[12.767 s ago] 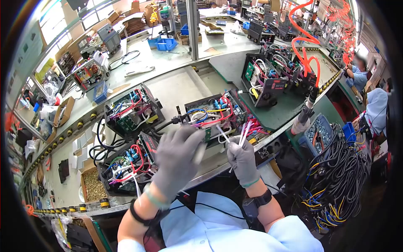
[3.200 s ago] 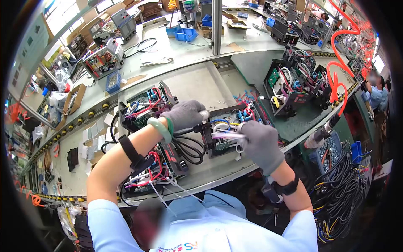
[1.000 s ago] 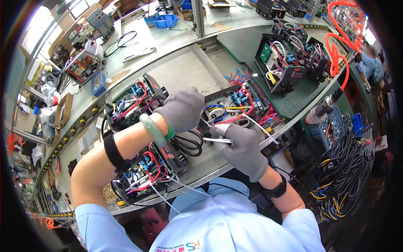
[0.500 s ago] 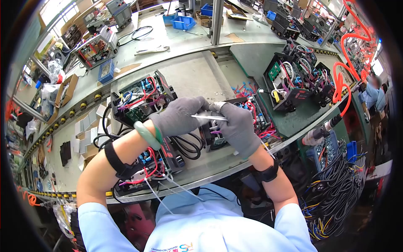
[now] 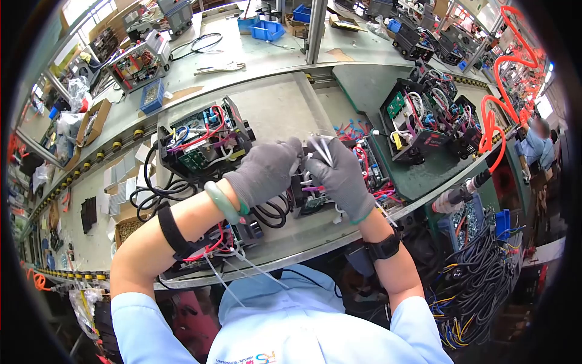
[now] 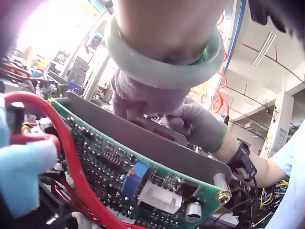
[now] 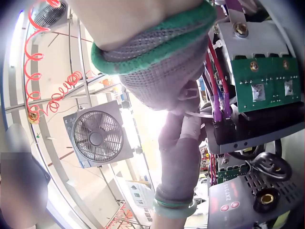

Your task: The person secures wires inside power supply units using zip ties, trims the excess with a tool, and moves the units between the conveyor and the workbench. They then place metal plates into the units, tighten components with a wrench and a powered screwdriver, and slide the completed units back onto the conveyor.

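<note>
In the head view my gloved right hand [image 5: 342, 179] grips white cable ties [image 5: 325, 151], their tails fanned upward from the fist. My gloved left hand [image 5: 267, 173] meets it from the left, fingers bent, over an open electrical unit [image 5: 312, 200] with coloured wires. Fingertips of both hands come together at the unit's left end. In the right wrist view a thin white tie [image 7: 199, 114] runs between the hands, close to purple-sleeved wires [image 7: 221, 107]. The left fingers are partly hidden behind a dark panel [image 6: 143, 129] in the left wrist view; I cannot tell what they pinch.
A second open unit [image 5: 203, 136] stands left; another, partly under the left forearm, has tie tails [image 5: 260, 270] hanging over the bench edge. More units [image 5: 427, 115] stand on a green board [image 5: 357, 91]. A pneumatic driver [image 5: 464, 191] hangs right from an orange coiled hose [image 5: 494, 118].
Over the last second the left hand has come against the right at the unit's end. The ties in the right hand have turned from pointing left to pointing upward.
</note>
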Motion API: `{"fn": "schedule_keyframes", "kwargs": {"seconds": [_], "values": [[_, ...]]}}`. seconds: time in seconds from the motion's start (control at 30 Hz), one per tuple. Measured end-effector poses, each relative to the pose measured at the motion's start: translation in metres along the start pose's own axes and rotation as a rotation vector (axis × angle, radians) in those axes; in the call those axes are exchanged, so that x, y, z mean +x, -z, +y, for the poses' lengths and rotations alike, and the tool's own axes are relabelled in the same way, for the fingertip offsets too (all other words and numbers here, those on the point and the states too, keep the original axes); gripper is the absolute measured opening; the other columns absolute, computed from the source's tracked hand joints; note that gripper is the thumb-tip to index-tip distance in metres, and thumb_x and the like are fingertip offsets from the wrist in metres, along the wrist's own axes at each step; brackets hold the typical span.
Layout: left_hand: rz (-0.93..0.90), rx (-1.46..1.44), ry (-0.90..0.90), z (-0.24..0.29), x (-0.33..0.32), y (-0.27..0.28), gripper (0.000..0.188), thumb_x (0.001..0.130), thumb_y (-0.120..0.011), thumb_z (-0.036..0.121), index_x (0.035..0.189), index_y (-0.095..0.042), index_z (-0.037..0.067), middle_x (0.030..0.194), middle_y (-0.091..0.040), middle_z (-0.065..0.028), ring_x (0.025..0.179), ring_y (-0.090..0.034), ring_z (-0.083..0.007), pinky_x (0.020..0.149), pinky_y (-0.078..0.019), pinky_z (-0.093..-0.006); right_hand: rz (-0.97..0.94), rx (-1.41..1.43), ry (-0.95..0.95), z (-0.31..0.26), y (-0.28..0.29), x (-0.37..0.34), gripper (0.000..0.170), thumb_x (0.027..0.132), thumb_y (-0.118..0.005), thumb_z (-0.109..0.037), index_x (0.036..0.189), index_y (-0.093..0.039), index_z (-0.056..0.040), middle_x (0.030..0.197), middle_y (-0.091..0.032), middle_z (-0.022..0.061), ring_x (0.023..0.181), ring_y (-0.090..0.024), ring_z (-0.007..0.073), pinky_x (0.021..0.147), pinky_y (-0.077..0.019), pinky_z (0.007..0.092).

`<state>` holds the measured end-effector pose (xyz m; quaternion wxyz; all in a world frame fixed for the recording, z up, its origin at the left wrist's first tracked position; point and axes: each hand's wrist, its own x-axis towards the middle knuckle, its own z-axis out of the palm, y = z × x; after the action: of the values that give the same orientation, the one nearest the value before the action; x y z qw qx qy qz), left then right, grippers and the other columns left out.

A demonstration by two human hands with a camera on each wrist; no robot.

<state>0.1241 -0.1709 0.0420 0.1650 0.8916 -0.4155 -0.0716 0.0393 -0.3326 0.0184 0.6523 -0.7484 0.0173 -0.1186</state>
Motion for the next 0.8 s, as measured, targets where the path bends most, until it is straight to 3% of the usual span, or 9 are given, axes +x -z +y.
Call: {"fn": "schedule_keyframes", "kwargs": {"seconds": [0.07, 0.17, 0.37, 0.47, 0.5, 0.53, 0.63, 0.77, 0.8], "values": [[-0.008, -0.049, 0.01, -0.001, 0.0, 0.001, 0.017, 0.088, -0.059, 0.013, 0.102, -0.056, 0.003, 0.082, -0.065, -0.021, 0.081, -0.066, -0.0399, 0.072, -0.0527, -0.0475, -0.032, -0.005, 0.035, -0.002, 0.001, 0.003, 0.028, 0.09, -0.064, -0.01, 0.115, -0.06, 0.0012, 0.082, -0.068, 0.004, 0.066, -0.061, 0.0073, 0.059, -0.05, 0.0235], [0.06, -0.089, -0.066, -0.001, -0.003, 0.003, 0.013, 0.085, -0.06, 0.01, 0.093, -0.058, 0.0, 0.08, -0.064, -0.022, 0.081, -0.066, -0.0412, 0.072, -0.0526, -0.0483, -0.107, -0.132, -0.058, -0.006, 0.001, 0.007, 0.029, 0.088, -0.065, -0.011, 0.114, -0.06, 0.0006, 0.087, -0.07, 0.0108, 0.073, -0.065, 0.0111, 0.067, -0.0532, 0.0267], [0.093, -0.111, -0.054, -0.002, -0.002, -0.002, 0.013, 0.084, -0.06, 0.009, 0.093, -0.058, 0.0, 0.079, -0.064, -0.0225, 0.079, -0.065, -0.0422, 0.07, -0.0522, -0.0489, -0.072, -0.181, 0.108, 0.008, -0.002, 0.01, 0.028, 0.088, -0.065, -0.013, 0.112, -0.06, 0.0011, 0.088, -0.071, 0.0122, 0.079, -0.07, 0.0169, 0.074, -0.055, 0.0301], [0.087, -0.071, -0.048, 0.001, -0.002, 0.001, 0.015, 0.084, -0.06, 0.008, 0.095, -0.057, 0.0, 0.078, -0.064, -0.0223, 0.078, -0.065, -0.0425, 0.07, -0.0518, -0.0488, -0.099, -0.141, 0.088, 0.01, -0.002, 0.012, 0.029, 0.087, -0.065, -0.012, 0.112, -0.059, 0.0015, 0.087, -0.071, 0.0122, 0.079, -0.069, 0.0165, 0.073, -0.0548, 0.0296], [0.046, -0.101, -0.067, -0.002, -0.001, 0.001, 0.017, 0.086, -0.061, 0.01, 0.099, -0.056, 0.0, 0.08, -0.064, -0.023, 0.081, -0.065, -0.043, 0.07, -0.0519, -0.0476, -0.109, -0.185, 0.118, 0.006, -0.001, 0.012, 0.03, 0.088, -0.065, -0.016, 0.112, -0.059, 0.0003, 0.086, -0.071, 0.0155, 0.079, -0.071, 0.0241, 0.072, -0.0558, 0.0355], [0.042, -0.103, -0.065, -0.002, -0.003, 0.002, 0.017, 0.086, -0.061, 0.01, 0.099, -0.056, 0.0, 0.08, -0.064, -0.023, 0.081, -0.065, -0.043, 0.07, -0.0519, -0.0476, -0.111, -0.183, 0.113, 0.003, -0.003, 0.012, 0.03, 0.088, -0.065, -0.016, 0.112, -0.059, 0.0003, 0.086, -0.071, 0.0155, 0.079, -0.071, 0.0241, 0.072, -0.0558, 0.0355], [0.014, -0.28, -0.031, -0.008, -0.005, 0.004, 0.023, 0.091, -0.063, 0.015, 0.108, -0.057, 0.001, 0.085, -0.065, -0.0223, 0.085, -0.067, -0.0397, 0.072, -0.0522, -0.0436, -0.08, -0.727, 0.05, 0.002, -0.01, 0.016, 0.027, 0.089, -0.061, -0.022, 0.108, -0.057, -0.0033, 0.082, -0.068, 0.0215, 0.081, -0.067, 0.0414, 0.072, -0.0527, 0.0514], [0.088, -0.358, -0.163, -0.016, -0.004, 0.004, 0.018, 0.09, -0.063, 0.015, 0.103, -0.06, 0.002, 0.084, -0.066, -0.0199, 0.08, -0.067, -0.0344, 0.071, -0.0517, -0.0403, 0.004, -0.799, 0.111, 0.006, -0.015, 0.007, 0.027, 0.087, -0.063, -0.02, 0.108, -0.058, -0.0046, 0.074, -0.067, 0.0198, 0.076, -0.068, 0.039, 0.066, -0.0527, 0.0487], [0.094, -0.359, -0.159, -0.016, -0.003, 0.003, 0.018, 0.09, -0.063, 0.015, 0.103, -0.06, 0.002, 0.084, -0.066, -0.0199, 0.08, -0.067, -0.0344, 0.071, -0.0517, -0.0403, 0.046, -0.821, 0.24, 0.008, -0.014, -0.001, 0.026, 0.085, -0.065, -0.018, 0.107, -0.059, -0.0057, 0.074, -0.066, 0.0174, 0.073, -0.068, 0.0373, 0.063, -0.0525, 0.0467]]}}
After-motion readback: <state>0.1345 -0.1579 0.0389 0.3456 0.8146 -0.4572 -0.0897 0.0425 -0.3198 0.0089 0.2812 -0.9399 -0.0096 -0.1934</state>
